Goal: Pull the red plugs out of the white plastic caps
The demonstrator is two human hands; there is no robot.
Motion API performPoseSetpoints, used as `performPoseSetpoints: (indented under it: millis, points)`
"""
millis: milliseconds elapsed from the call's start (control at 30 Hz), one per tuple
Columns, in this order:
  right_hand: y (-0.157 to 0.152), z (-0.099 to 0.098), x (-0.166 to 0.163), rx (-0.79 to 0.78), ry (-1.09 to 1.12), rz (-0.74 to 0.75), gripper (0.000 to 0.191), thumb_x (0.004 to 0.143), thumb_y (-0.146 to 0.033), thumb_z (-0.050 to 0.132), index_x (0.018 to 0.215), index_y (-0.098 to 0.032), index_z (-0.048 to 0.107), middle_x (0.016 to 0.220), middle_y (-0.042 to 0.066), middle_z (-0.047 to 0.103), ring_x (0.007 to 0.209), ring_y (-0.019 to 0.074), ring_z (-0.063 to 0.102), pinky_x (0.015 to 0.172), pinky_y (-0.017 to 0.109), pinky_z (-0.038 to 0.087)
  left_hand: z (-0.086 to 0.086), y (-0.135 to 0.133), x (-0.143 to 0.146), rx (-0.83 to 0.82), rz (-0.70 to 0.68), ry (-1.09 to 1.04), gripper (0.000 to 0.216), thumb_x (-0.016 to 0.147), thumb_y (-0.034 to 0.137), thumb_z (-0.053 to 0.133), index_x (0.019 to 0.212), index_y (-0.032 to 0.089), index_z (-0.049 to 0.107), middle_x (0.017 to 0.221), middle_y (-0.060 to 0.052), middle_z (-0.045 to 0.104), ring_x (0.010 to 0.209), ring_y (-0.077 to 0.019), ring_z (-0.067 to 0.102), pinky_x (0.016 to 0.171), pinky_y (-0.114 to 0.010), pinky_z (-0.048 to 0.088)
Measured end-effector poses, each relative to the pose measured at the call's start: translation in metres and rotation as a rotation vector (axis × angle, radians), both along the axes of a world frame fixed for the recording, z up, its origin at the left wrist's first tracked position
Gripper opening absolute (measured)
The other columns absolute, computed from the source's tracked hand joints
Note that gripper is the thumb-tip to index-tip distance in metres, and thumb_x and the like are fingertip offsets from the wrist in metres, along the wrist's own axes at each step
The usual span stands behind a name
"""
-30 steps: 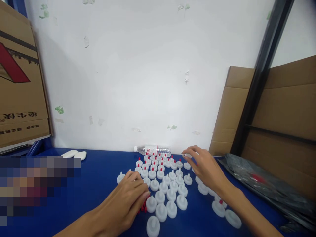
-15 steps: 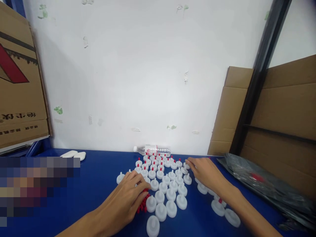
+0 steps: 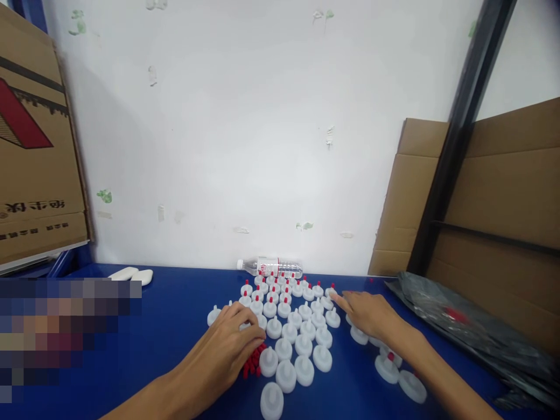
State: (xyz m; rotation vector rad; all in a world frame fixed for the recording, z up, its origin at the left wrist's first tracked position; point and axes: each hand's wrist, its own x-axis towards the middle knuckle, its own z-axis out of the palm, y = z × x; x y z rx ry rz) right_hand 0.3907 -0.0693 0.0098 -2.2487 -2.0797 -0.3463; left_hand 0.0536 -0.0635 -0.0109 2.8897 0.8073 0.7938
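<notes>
My left hand [image 3: 234, 338] rests low over a small heap of red tip caps [image 3: 251, 364], its fingers curled and the thumb pressed in by the index finger. Whatever lies between those fingertips is hidden. Around it stand many white nozzle lids [image 3: 286, 375], most with bare spouts in the nearer rows. At the back, lids with red tips [image 3: 270, 306] stand in rows. My right hand [image 3: 367, 309] is just beside a red-tipped lid [image 3: 331, 290] at the back right, its fingers loosely apart and seemingly holding nothing.
A clear plastic bottle [image 3: 271, 266] lies against the wall behind the lids. More lids [image 3: 387, 367] sit under and beside my right forearm. Grey plastic bags [image 3: 459, 326] lie at the right, cardboard [image 3: 406, 192] leans behind, and two white objects [image 3: 142, 276] lie at the left.
My right hand has drawn slightly right from the back lid, whose red tip now shows. My left thumb has moved up against the index finger over the red caps.
</notes>
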Motion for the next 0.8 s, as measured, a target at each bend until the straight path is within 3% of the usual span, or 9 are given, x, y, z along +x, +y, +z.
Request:
performPoseSetpoints:
  millis: [100, 200, 367, 533, 633, 800]
  points:
    - [-0.003, 0.013, -0.005, 0.091, 0.014, 0.039, 0.051, 0.107, -0.046, 0.033, 0.099, -0.015, 0.072, 0.096, 0.015, 0.076, 0.093, 0.034, 0.073, 0.079, 0.041, 0.049, -0.002, 0.001, -0.001, 0.004, 0.002, 0.003, 0.023, 0.103, 0.013, 0.046, 0.11, 0.024, 0.065, 0.105, -0.004, 0.063, 0.097, -0.0236, 0.053, 0.09, -0.041, 0.043]
    - [-0.01, 0.029, -0.017, 0.193, 0.05, 0.15, 0.046, 0.108, -0.048, 0.03, 0.122, -0.021, 0.065, 0.117, 0.011, 0.071, 0.107, 0.0282, 0.069, 0.088, 0.037, 0.049, 0.001, -0.001, -0.001, -0.019, 0.01, -0.008, 0.026, 0.103, 0.011, 0.044, 0.114, 0.025, 0.063, 0.106, -0.004, 0.064, 0.1, -0.0233, 0.053, 0.091, -0.041, 0.042]
    - [-0.03, 0.028, -0.054, 0.257, 0.076, 0.668, 0.028, 0.106, -0.031, 0.042, 0.127, -0.026, 0.06, 0.12, 0.008, 0.066, 0.097, 0.0223, 0.067, 0.084, 0.036, 0.052, 0.011, -0.009, 0.001, -0.039, 0.027, -0.079, 0.021, 0.104, 0.017, 0.045, 0.119, 0.025, 0.057, 0.109, -0.004, 0.063, 0.103, -0.0228, 0.054, 0.096, -0.042, 0.042]
    - [-0.051, 0.012, -0.097, 0.344, -0.027, 0.996, 0.027, 0.1, -0.012, 0.051, 0.125, -0.021, 0.06, 0.117, 0.009, 0.068, 0.098, 0.0206, 0.065, 0.083, 0.033, 0.052, 0.016, -0.02, 0.004, -0.021, -0.005, -0.101, 0.015, 0.102, 0.017, 0.048, 0.114, 0.023, 0.054, 0.107, -0.005, 0.062, 0.1, -0.0226, 0.053, 0.093, -0.039, 0.043]
    - [-0.057, 0.01, -0.11, 0.385, -0.061, 1.056, 0.016, 0.103, -0.019, 0.05, 0.113, -0.019, 0.063, 0.107, 0.007, 0.07, 0.087, 0.0184, 0.062, 0.077, 0.032, 0.051, 0.017, -0.025, 0.005, -0.023, -0.046, -0.089, 0.01, 0.102, 0.016, 0.045, 0.103, 0.021, 0.053, 0.1, -0.005, 0.061, 0.093, -0.0219, 0.052, 0.086, -0.037, 0.043]
    - [-0.059, 0.013, -0.112, 0.409, -0.116, 1.077, 0.018, 0.104, -0.019, 0.046, 0.107, -0.02, 0.064, 0.097, 0.003, 0.069, 0.085, 0.0175, 0.06, 0.074, 0.032, 0.047, 0.02, -0.027, 0.005, -0.001, -0.095, -0.023, 0.018, 0.103, 0.012, 0.037, 0.093, 0.021, 0.05, 0.094, -0.005, 0.059, 0.086, -0.0219, 0.049, 0.08, -0.037, 0.039]
